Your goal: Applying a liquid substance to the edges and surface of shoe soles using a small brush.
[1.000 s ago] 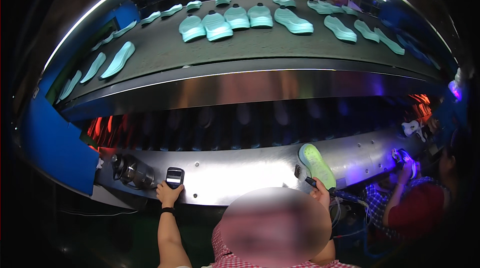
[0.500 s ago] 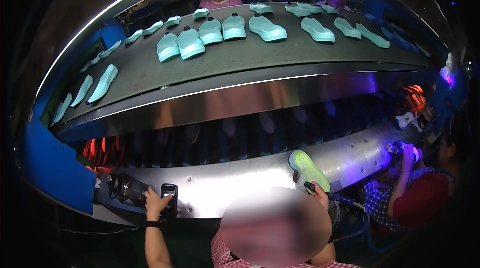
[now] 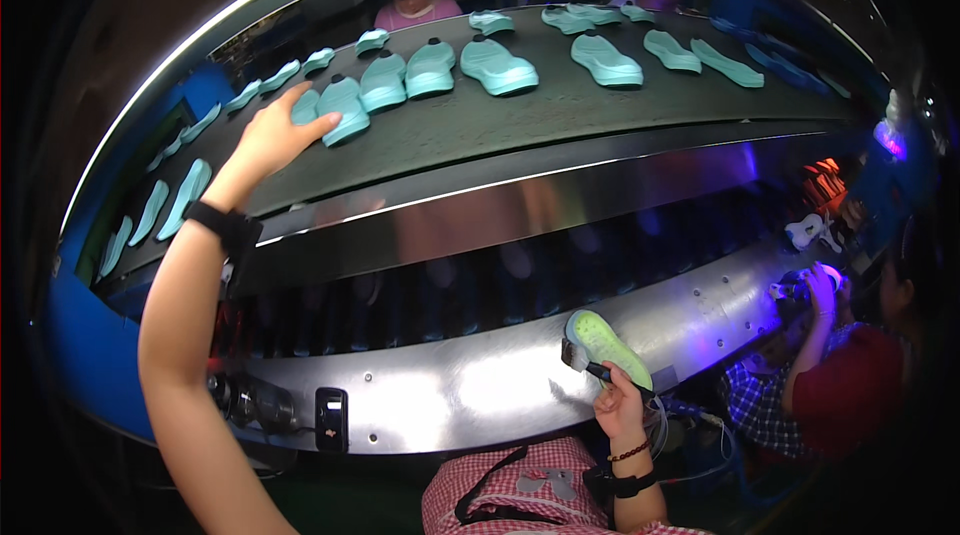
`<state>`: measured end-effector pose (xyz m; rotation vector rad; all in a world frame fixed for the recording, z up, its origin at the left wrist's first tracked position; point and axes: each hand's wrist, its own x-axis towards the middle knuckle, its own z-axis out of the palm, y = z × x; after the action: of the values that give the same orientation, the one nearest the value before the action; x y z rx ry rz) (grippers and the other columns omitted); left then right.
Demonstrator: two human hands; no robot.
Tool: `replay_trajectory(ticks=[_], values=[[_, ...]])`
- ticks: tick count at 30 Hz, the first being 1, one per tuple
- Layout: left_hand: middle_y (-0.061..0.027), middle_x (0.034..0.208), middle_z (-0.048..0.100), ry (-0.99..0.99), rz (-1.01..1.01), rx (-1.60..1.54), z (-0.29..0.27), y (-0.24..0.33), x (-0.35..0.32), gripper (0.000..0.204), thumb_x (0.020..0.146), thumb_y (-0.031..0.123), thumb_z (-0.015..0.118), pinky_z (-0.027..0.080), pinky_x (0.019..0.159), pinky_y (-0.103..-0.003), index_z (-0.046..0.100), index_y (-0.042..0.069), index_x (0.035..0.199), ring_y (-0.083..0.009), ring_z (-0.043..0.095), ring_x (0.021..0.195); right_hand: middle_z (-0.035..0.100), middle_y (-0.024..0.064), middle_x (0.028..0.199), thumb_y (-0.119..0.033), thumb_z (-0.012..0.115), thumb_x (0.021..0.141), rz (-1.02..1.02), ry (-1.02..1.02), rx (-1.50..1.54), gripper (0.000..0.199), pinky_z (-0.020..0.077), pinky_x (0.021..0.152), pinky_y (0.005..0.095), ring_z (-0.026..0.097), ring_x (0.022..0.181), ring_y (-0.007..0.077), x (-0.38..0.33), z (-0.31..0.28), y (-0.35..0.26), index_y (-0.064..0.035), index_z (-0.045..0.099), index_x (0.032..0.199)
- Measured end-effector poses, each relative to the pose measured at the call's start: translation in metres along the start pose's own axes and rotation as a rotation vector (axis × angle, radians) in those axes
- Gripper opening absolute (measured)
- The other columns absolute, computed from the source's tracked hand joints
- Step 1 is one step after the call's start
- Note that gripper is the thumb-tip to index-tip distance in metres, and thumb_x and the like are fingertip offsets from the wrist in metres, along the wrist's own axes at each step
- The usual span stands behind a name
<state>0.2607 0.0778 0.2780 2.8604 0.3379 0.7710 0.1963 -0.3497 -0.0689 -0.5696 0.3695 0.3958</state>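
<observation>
On upper conveyor belt (image 3: 560, 125), a teal shoe sole (image 3: 340, 107) lies at front of a row of teal soles; left hand (image 3: 272, 135) reaches up w/ fingers spread open, tips touching that sole, nothing gripped. Lower down, right hand (image 3: 620, 405) is closed around a dark brush (image 3: 592, 367), pressed vs. a light-green sole (image 3: 605, 345) at the steel ledge (image 3: 450, 405). Co-worker in red (image 3: 850, 385) sits to the right.

The left hand (image 3: 268, 140) hides part of a teal sole (image 3: 306, 107); whether fingers touch it seems unclear.
</observation>
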Motion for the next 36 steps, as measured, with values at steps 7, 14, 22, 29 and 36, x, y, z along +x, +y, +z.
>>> replay_trajectory(ticks=[7,14,22,29,36], values=[[-0.0265,0.111,0.054,-0.334,-0.181,0.087,0.041,-0.051,0.069,0.084,0.062,0.066,0.062,0.040,0.088,-0.038,0.053,-0.002,0.109,-0.0337,0.053,0.105,0.053,-0.0013,0.063,-0.017,0.053,0.085,0.005,0.117,0.005,0.017,0.0315,0.040,0.0212,0.040,0.040,0.0073,0.002,-0.026,-0.008,-0.0072,0.057,0.099],[-0.0156,0.086,0.060,-0.287,-0.132,-0.001,0.057,-0.061,0.077,0.038,0.071,0.031,0.064,0.043,0.072,-0.032,0.058,0.001,0.094,-0.0227,0.057,0.082,0.058,0.0002,0.074,-0.015,0.054,0.084,0.004,0.142,0.003,0.018,0.0318,0.042,0.0210,0.041,0.042,0.0074,0.010,-0.036,-0.017,-0.0066,0.057,0.100],[-0.0019,0.070,0.052,-0.463,0.103,-0.199,0.057,-0.003,0.072,0.025,0.073,0.025,0.064,0.037,0.062,-0.026,0.053,0.003,0.075,-0.0113,0.046,0.069,0.058,0.0006,0.076,-0.016,0.053,0.085,-0.010,0.104,-0.006,0.020,0.0322,0.043,0.0215,0.040,0.043,0.0073,0.000,-0.028,-0.015,-0.0059,0.056,0.102],[-0.0095,0.093,0.063,-0.321,0.209,-0.492,0.062,0.051,0.031,0.027,0.083,0.023,0.058,0.041,0.078,-0.034,0.060,-0.001,0.093,-0.0183,0.055,0.089,0.060,0.0053,0.082,-0.009,0.054,0.084,-0.112,0.066,-0.020,0.020,0.0446,0.059,0.0228,0.056,0.066,0.0133,-0.015,-0.010,-0.014,-0.0032,0.057,0.103],[-0.0055,0.076,0.055,-0.222,0.223,-0.350,0.021,0.007,-0.036,0.024,0.084,0.023,0.057,0.040,0.070,-0.029,0.052,0.000,0.079,-0.0135,0.049,0.074,0.060,0.0087,0.097,0.002,0.057,0.079,-0.263,-0.054,-0.174,0.025,0.0431,0.066,0.0214,0.055,0.080,0.0127,-0.029,0.001,-0.025,0.0008,0.055,0.104]])
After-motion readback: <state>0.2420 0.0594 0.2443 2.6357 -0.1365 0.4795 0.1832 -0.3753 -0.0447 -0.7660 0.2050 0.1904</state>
